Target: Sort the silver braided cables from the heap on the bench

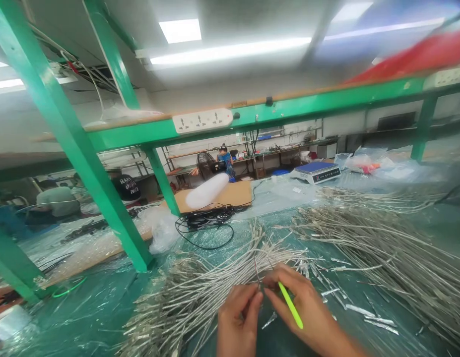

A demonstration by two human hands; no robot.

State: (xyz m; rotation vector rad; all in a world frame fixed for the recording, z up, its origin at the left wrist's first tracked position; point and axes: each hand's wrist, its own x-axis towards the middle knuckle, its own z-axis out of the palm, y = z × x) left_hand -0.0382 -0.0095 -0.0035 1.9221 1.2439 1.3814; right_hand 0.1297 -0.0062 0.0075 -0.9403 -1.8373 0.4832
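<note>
My left hand (237, 317) and my right hand (302, 310) meet low in the middle of the view. Both pinch one thin silver cable (258, 274) that rises between their fingertips. My right hand also carries a slim yellow-green tool (290, 305) slanting across its fingers. Just beyond the hands a heap of silver braided cables (200, 290) fans out to the left. A second, bigger heap of the same cables (382, 243) spreads over the right side of the bench. Small cut silver pieces (354, 310) lie scattered to the right of my hands.
The bench is covered in clear plastic over green (99, 307). A green frame post (103, 188) stands left, a crossbar with a power strip (203, 120) overhead. Black coiled cable (207, 220), a cardboard sheet (233, 193) and a scale (317, 172) lie behind. Other people sit at far benches.
</note>
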